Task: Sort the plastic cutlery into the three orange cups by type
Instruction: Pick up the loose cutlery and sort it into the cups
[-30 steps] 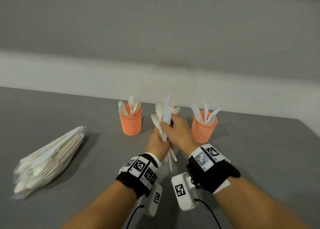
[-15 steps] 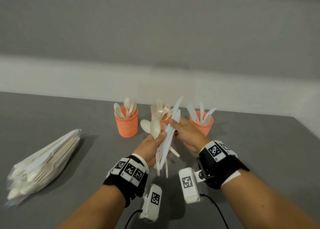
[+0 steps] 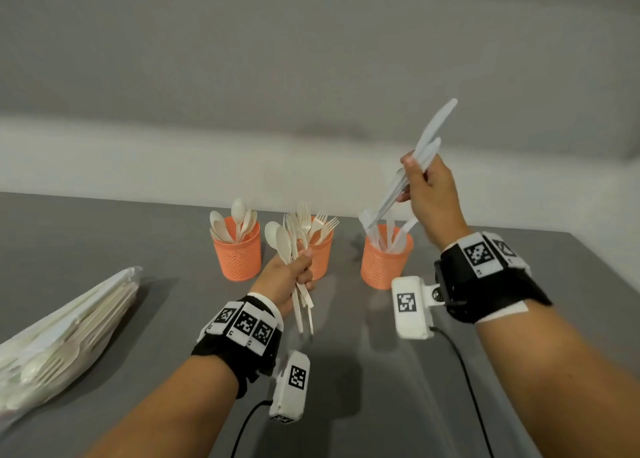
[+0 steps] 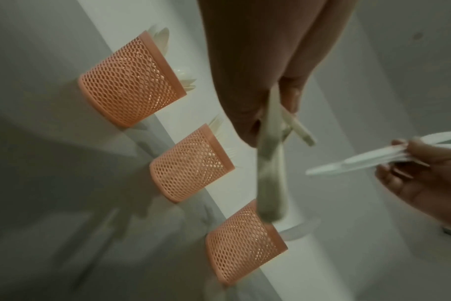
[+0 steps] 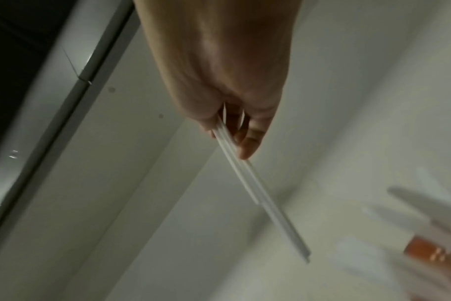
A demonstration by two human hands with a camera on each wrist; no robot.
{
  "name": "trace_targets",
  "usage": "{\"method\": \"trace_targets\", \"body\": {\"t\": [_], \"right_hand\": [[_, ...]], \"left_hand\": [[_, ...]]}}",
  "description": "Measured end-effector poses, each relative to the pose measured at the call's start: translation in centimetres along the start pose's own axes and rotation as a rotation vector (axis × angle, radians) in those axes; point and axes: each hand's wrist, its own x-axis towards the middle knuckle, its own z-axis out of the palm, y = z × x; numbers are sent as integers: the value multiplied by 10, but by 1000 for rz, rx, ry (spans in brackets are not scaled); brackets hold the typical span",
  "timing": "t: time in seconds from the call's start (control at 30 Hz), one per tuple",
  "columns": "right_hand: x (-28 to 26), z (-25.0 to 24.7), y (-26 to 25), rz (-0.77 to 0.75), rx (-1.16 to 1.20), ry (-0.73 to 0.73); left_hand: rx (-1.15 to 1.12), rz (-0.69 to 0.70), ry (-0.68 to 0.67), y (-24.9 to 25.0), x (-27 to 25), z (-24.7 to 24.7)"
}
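Observation:
Three orange mesh cups stand in a row on the grey table: the spoon cup [image 3: 238, 254] on the left, the fork cup [image 3: 320, 257] in the middle, the knife cup [image 3: 382, 262] on the right. My left hand [image 3: 294, 277] grips a bunch of cream spoons and forks [image 3: 292, 246] upright in front of the fork cup. My right hand [image 3: 427, 187] is raised above the knife cup and pinches a few white knives [image 3: 426, 146], handles pointing down toward that cup. In the right wrist view the knives [image 5: 258, 193] slant out from my fingers.
A clear plastic bag of more cutlery [image 3: 65, 333] lies at the table's left. The wall runs close behind the cups. The table's right edge [image 3: 595, 253] is near my right wrist.
My right hand has pulled the knives out of the bunch and lifted them up and to the right, over the knife cup. The left hand keeps the spoons and forks.

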Motion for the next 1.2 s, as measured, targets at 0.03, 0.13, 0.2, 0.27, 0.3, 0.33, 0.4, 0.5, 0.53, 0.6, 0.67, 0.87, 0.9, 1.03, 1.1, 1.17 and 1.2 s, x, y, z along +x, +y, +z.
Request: {"method": "trace_targets", "body": {"t": [0.03,0.13,0.2,0.27,0.3,0.33,0.4,0.5,0.53,0.6,0.67,0.87,0.9,1.03,1.1,1.17,1.2], "right_hand": [[7,-4,7,-20,-57,26],[17,-8,37,1,-250,12],[18,-8,63,136,-346,-58],[19,-5,91,323,-388,-218],[18,-3,99,406,-375,-308],[18,-1,104,468,-352,-368],[24,1,102,469,-332,-370],[29,2,74,162,-367,-150],[26,5,61,29,-349,-69],[15,18,37,-123,-255,-73],[-4,37,24,-110,-233,-301],[-47,83,30,238,-60,-580],[-48,85,30,268,-3,-558],[-32,83,24,357,390,-314],[-21,77,23,357,447,-225],[-17,76,26,421,427,-284],[-19,78,27,472,418,-359]], "left_hand": [[25,-5,-24,0,-1,0],[38,-37,-82,2,-3,2],[32,-55,-112,4,-5,3],[39,-76,-144,6,-7,3],[40,-94,-164,8,-8,3],[40,-111,-183,9,-8,3],[42,-134,-208,11,-6,1],[66,-139,-207,12,-1,-1],[67,-135,-201,12,1,-1],[56,-120,-186,11,6,1],[34,-107,-187,10,10,3],[130,-148,-249,11,10,5],[130,-150,-251,11,9,3],[92,-151,-221,13,10,-10],[110,-150,-216,14,10,-16],[133,-141,-227,16,9,-19],[134,-132,-238,17,8,-19]]}}
